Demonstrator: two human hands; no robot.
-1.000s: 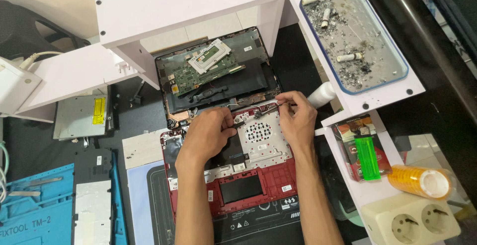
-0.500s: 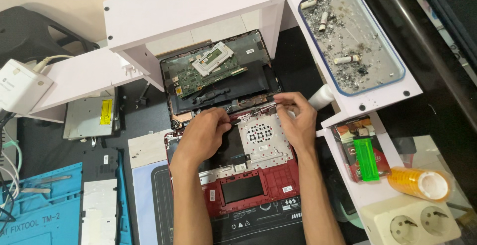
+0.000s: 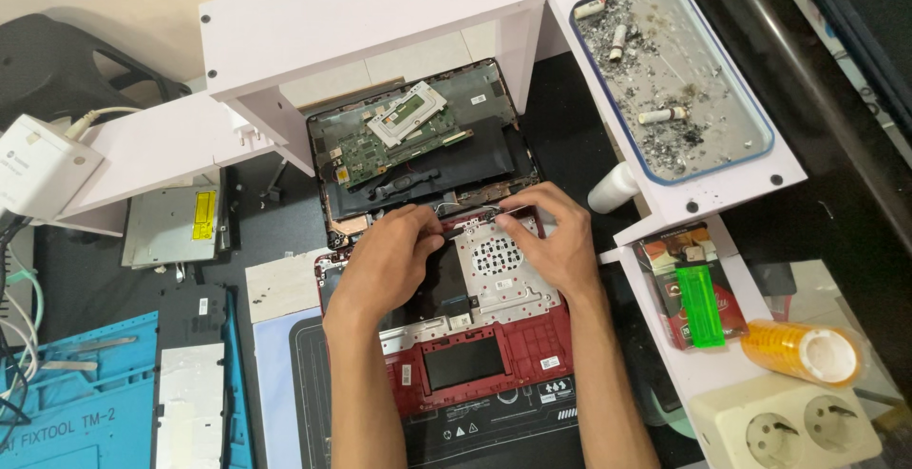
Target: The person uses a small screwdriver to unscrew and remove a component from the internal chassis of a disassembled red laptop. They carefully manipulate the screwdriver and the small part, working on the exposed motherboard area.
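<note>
Both hands pinch a thin wire (image 3: 475, 210) lying left-right along the top edge of the opened red laptop (image 3: 494, 345): left hand (image 3: 385, 260), right hand (image 3: 560, 246).

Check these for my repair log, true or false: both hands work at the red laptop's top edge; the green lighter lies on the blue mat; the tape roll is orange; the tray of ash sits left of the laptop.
1. Both the left hand and right hand are at the red laptop chassis top edge: true.
2. Green lighter on the blue mat: false, it lies on a red pack at the right.
3. Tape roll is orange: true.
4. Ash tray left of the laptop: false, it is upper right.
</note>
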